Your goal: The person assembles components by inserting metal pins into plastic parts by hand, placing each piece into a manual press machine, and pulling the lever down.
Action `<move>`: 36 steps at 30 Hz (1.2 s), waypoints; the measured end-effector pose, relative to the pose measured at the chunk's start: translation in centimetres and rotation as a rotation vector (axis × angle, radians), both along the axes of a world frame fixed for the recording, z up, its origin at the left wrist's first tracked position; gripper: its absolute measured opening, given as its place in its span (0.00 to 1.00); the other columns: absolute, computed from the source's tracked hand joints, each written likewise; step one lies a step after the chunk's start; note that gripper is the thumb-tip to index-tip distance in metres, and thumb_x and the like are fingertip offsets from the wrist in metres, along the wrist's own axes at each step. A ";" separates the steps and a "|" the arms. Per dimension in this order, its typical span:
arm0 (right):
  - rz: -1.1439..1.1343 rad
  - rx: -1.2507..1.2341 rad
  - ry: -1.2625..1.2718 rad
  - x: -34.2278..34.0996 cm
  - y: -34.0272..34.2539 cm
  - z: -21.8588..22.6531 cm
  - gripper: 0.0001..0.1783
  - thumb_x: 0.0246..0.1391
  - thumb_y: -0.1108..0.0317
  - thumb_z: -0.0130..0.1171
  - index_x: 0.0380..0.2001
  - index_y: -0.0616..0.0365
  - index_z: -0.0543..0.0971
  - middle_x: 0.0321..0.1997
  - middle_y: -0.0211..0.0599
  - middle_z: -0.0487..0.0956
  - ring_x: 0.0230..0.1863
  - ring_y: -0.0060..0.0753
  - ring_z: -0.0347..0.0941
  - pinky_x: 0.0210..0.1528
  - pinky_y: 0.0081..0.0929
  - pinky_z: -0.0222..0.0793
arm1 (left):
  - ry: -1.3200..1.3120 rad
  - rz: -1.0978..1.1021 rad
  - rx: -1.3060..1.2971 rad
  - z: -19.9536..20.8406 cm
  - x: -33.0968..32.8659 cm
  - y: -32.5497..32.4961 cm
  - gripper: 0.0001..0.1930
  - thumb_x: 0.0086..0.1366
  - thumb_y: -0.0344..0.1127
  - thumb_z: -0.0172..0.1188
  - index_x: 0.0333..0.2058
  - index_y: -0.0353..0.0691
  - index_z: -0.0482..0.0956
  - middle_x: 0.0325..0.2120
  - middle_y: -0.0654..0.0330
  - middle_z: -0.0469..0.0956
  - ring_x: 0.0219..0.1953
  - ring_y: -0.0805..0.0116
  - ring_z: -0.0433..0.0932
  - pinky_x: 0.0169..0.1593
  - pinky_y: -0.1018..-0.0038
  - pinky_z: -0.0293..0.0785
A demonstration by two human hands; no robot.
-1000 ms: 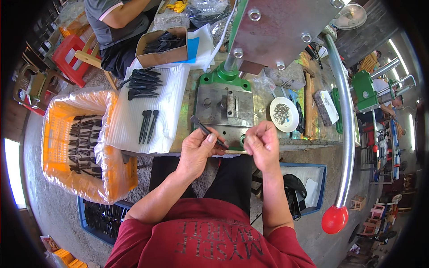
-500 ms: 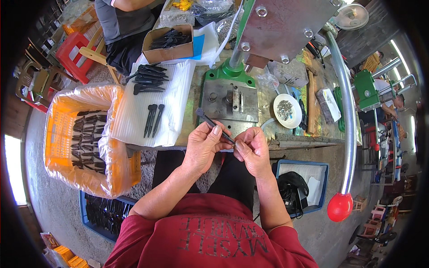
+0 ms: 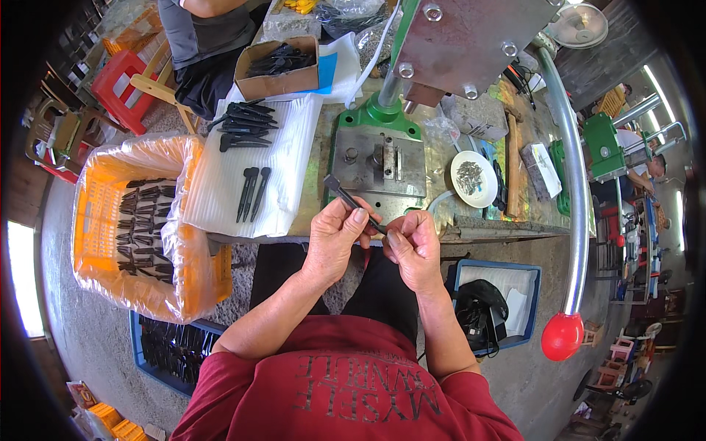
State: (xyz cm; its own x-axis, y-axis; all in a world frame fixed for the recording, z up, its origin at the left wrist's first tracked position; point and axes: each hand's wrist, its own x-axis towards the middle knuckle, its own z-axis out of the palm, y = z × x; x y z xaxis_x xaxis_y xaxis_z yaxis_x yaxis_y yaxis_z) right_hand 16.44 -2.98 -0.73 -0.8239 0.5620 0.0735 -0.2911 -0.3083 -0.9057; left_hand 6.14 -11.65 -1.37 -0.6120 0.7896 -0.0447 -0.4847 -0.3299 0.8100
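Observation:
Between both hands, just in front of the bench edge, is a slim black part with a wider angled head (image 3: 340, 189). My left hand (image 3: 332, 239) pinches its shaft between thumb and fingers, the head sticking out up and to the left. My right hand (image 3: 413, 246) is closed at the part's narrow lower end; whether a small piece sits in those fingertips is hidden. Beyond the hands stands a green lever press (image 3: 379, 117) with a steel fixture plate (image 3: 360, 176). Similar black parts (image 3: 248, 121) lie heaped on a white foam sheet (image 3: 283, 198), with a few more (image 3: 252, 195) nearer me.
A cardboard box (image 3: 279, 82) of black parts stands behind the foam. A white bowl (image 3: 482, 198) holds small metal pieces. The press lever's red knob (image 3: 561, 337) hangs at right. A lined orange crate (image 3: 92, 235) and blue trays (image 3: 539, 294) flank me. Another person (image 3: 202, 44) sits far left.
Almost nothing differs. Both hands keep the black part in about the same place, with only a slight shift of the fingers and the view.

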 end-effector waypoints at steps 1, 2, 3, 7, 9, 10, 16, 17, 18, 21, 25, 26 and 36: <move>0.001 -0.001 -0.001 0.0 -0.1 -0.1 0.10 0.48 0.81 0.45 0.28 0.55 0.57 0.26 0.31 0.63 0.18 0.14 0.53 0.18 0.14 0.52 | -0.044 -0.004 0.000 -0.1 0.0 0.0 0.06 0.59 0.35 0.48 0.31 0.40 0.68 0.25 0.60 0.73 0.24 0.76 0.71 0.23 0.83 0.66; -0.003 -0.003 0.002 0.0 -0.1 -0.1 0.10 0.48 0.81 0.45 0.28 0.55 0.57 0.26 0.31 0.63 0.18 0.14 0.53 0.18 0.13 0.52 | -0.044 -0.004 -0.001 -0.1 0.0 0.0 0.06 0.59 0.35 0.48 0.31 0.40 0.68 0.25 0.60 0.73 0.24 0.76 0.71 0.23 0.83 0.66; -0.007 -0.004 0.006 0.0 -0.1 -0.2 0.10 0.48 0.81 0.45 0.28 0.55 0.57 0.26 0.30 0.62 0.18 0.14 0.53 0.18 0.13 0.52 | -0.105 -0.003 -0.010 -0.1 0.1 0.0 0.06 0.59 0.35 0.48 0.31 0.40 0.68 0.25 0.60 0.73 0.23 0.76 0.71 0.22 0.84 0.65; -0.021 0.014 0.009 0.0 -0.2 -0.2 0.10 0.48 0.80 0.46 0.28 0.55 0.57 0.26 0.31 0.62 0.18 0.14 0.53 0.18 0.13 0.52 | -0.029 0.020 -0.002 -0.2 0.2 0.0 0.06 0.59 0.35 0.49 0.31 0.40 0.68 0.25 0.60 0.73 0.22 0.76 0.71 0.21 0.85 0.65; -0.048 0.024 -0.005 -0.1 -0.3 -0.1 0.10 0.49 0.79 0.46 0.27 0.55 0.56 0.25 0.30 0.62 0.18 0.14 0.53 0.18 0.13 0.51 | -0.042 0.010 0.006 -0.2 0.3 0.0 0.06 0.59 0.35 0.49 0.31 0.40 0.68 0.25 0.60 0.73 0.22 0.76 0.71 0.21 0.85 0.65; -0.048 0.024 -0.006 -0.1 -0.3 -0.1 0.10 0.49 0.79 0.46 0.27 0.55 0.56 0.25 0.30 0.62 0.18 0.14 0.53 0.18 0.13 0.51 | -0.055 -0.003 0.015 -0.2 0.3 0.0 0.06 0.59 0.35 0.49 0.31 0.40 0.68 0.25 0.60 0.73 0.23 0.76 0.71 0.21 0.85 0.65; -0.159 0.037 -0.015 -0.7 -0.6 -0.3 0.11 0.48 0.78 0.48 0.27 0.55 0.56 0.24 0.31 0.63 0.18 0.15 0.55 0.17 0.13 0.54 | -0.051 0.073 0.015 0.0 0.6 0.0 0.06 0.59 0.34 0.48 0.32 0.39 0.67 0.26 0.58 0.73 0.26 0.72 0.74 0.23 0.83 0.69; -0.192 0.067 -0.010 -0.7 -0.5 -0.5 0.11 0.48 0.78 0.48 0.27 0.55 0.57 0.24 0.31 0.64 0.18 0.15 0.57 0.17 0.13 0.56 | -0.050 0.074 0.016 0.0 0.5 0.1 0.06 0.59 0.34 0.48 0.32 0.39 0.67 0.26 0.58 0.73 0.26 0.72 0.74 0.23 0.83 0.69; -0.226 0.096 -0.004 -0.8 -0.5 -0.6 0.11 0.48 0.78 0.48 0.27 0.55 0.57 0.23 0.31 0.64 0.18 0.15 0.58 0.17 0.13 0.57 | -0.056 0.079 0.016 0.1 0.5 0.2 0.06 0.59 0.34 0.48 0.32 0.39 0.67 0.27 0.58 0.73 0.26 0.71 0.75 0.23 0.82 0.70; -0.298 0.132 -0.054 -1.1 -0.7 -0.3 0.11 0.48 0.78 0.49 0.27 0.55 0.57 0.23 0.30 0.64 0.18 0.16 0.59 0.17 0.12 0.57 | -0.082 0.077 0.018 0.4 0.2 0.4 0.06 0.59 0.34 0.48 0.32 0.39 0.67 0.27 0.58 0.72 0.25 0.71 0.75 0.23 0.81 0.72; -0.294 0.127 -0.024 -1.3 -0.6 -0.4 0.11 0.48 0.77 0.49 0.28 0.55 0.58 0.23 0.30 0.65 0.18 0.17 0.60 0.18 0.13 0.58 | -0.127 0.047 0.021 0.9 -0.5 0.8 0.06 0.59 0.34 0.48 0.32 0.38 0.67 0.27 0.58 0.72 0.24 0.71 0.75 0.23 0.81 0.72; -0.294 0.125 -0.008 -1.3 -0.6 -0.4 0.10 0.49 0.76 0.49 0.28 0.55 0.58 0.23 0.30 0.65 0.18 0.17 0.60 0.18 0.13 0.58 | -0.124 0.047 0.021 0.9 -1.0 0.9 0.06 0.59 0.34 0.48 0.32 0.38 0.67 0.27 0.58 0.72 0.24 0.71 0.75 0.23 0.81 0.72; -0.311 0.106 0.017 0.4 -0.4 -1.0 0.06 0.51 0.74 0.46 0.30 0.57 0.59 0.21 0.30 0.64 0.17 0.18 0.60 0.18 0.14 0.58 | 0.489 0.142 -0.126 0.6 -6.4 5.6 0.04 0.58 0.29 0.49 0.32 0.36 0.69 0.25 0.64 0.71 0.27 0.74 0.73 0.23 0.84 0.70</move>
State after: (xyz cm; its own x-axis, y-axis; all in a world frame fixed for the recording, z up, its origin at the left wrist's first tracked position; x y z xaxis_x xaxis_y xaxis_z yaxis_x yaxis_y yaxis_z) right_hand 16.87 -3.40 -1.77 -0.6120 0.7750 0.1575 -0.3723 -0.1066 -0.9220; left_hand -0.30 -6.07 -0.75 -0.6861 0.7040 0.1832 0.0021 -0.2500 0.9683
